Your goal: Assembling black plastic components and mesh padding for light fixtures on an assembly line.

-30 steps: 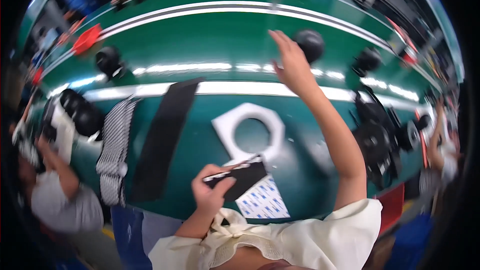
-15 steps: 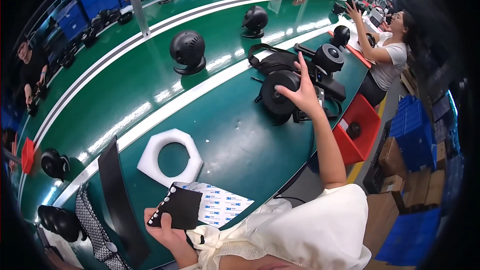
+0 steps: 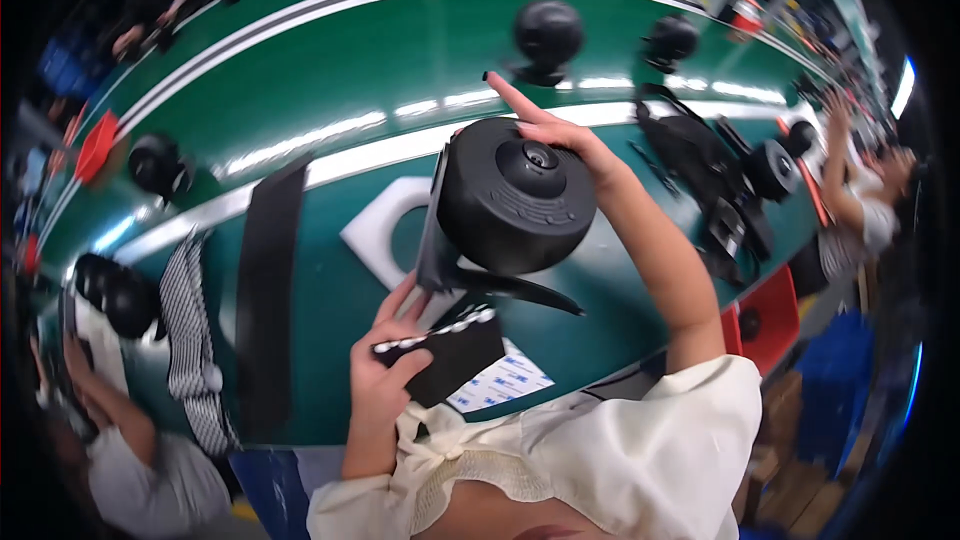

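Observation:
My right hand (image 3: 570, 140) grips the top of a black round device (image 3: 515, 205), its index finger stretched out. The device has a small lens-like dome in front and a flat stand below, tilted above the bench. My left hand (image 3: 385, 365) pinches a black sheet (image 3: 455, 365) with white dots along one edge. Its other fingers reach up to the device's stand; whether they bear on it I cannot tell. A white sheet with blue print (image 3: 508, 380) shows under the black one. Behind the device, partly hidden, lies a white foam ring (image 3: 375, 230).
Left on the green bench lie a long black strip (image 3: 270, 290) and a patterned strip (image 3: 185, 310). A black strap bag (image 3: 690, 155) and another device (image 3: 770, 172) lie right, above a red bin (image 3: 765, 330). Similar devices (image 3: 548, 35) stand on the conveyor. Co-workers sit on both sides.
My right hand has lifted the black round device off the right of the bench and brought it left, beside my left hand. The view has swung right. The left hand still holds the black sheet.

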Available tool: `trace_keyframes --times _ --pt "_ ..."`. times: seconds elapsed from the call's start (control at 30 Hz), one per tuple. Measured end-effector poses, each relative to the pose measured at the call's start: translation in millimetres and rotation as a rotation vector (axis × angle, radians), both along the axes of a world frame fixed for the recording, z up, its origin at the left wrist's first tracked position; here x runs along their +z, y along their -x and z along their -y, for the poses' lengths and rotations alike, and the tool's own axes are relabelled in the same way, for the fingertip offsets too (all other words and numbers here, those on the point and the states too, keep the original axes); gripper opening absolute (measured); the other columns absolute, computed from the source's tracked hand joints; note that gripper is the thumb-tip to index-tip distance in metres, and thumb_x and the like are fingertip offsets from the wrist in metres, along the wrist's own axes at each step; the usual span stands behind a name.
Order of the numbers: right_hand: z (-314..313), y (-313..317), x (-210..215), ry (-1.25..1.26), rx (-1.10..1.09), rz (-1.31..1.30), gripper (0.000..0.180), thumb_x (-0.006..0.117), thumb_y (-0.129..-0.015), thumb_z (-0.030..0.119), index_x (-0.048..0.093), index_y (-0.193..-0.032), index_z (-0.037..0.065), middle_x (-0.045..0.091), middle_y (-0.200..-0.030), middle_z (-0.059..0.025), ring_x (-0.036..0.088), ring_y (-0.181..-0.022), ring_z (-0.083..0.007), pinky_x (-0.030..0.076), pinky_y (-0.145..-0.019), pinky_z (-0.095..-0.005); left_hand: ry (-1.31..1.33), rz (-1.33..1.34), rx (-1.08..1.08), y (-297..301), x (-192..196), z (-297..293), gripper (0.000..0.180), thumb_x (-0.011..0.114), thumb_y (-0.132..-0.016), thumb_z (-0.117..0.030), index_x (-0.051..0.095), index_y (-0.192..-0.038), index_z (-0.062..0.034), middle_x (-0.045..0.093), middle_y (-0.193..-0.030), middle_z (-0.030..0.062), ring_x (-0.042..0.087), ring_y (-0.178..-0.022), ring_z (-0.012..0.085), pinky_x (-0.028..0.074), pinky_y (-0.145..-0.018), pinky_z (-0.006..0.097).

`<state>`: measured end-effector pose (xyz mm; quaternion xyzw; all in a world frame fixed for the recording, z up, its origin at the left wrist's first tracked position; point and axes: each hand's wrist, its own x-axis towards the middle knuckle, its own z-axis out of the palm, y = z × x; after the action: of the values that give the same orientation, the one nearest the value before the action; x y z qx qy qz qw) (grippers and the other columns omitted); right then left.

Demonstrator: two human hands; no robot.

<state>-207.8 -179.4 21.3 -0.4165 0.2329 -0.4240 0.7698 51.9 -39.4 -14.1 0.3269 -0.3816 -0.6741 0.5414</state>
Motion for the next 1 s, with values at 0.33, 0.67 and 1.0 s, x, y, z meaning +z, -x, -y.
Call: trace_keyframes --times 0.33,0.67,1.0 --pt "42 -98 -16 0.148 0.057 -0.328 0.059 0.051 -0.083 0.017 0.019 -0.13 0.002 0.052 -0.106 -0.0167 0.056 -0.091 -0.0238 0.044 -0.081 -0.0306 0.272 0.409 0.162 -5 9 -10 0.016 0.064 -0.062 0.005 0.059 -0.077 0.0026 0.06 -0.085 0.0171 0.059 -0.081 0.0243 0.043 -0.077 0.032" --pt "0 -88 33 0.685 -0.248 -0.453 0.053 0.059 -0.073 0.001 0.034 -0.12 0.0 0.058 -0.075 -0.0025 0.053 -0.072 -0.0075 0.038 -0.063 -0.0195 0.295 0.455 -0.003 2 14 13 0.025 0.064 -0.067 0.005 0.059 -0.09 -0.0022 0.052 -0.094 0.01 0.052 -0.088 0.0194 0.04 -0.076 0.027" --pt "11 -123 27 0.585 -0.081 -0.512 0.047 0.059 -0.074 0.0 0.037 -0.115 0.0 0.059 -0.073 -0.0025 0.052 -0.068 -0.0061 0.037 -0.06 -0.0186 0.334 0.262 -0.003 7 7 17 0.034 0.062 -0.069 0.006 0.058 -0.101 -0.0029 0.049 -0.104 0.0123 0.05 -0.095 0.0209 0.037 -0.083 0.029"
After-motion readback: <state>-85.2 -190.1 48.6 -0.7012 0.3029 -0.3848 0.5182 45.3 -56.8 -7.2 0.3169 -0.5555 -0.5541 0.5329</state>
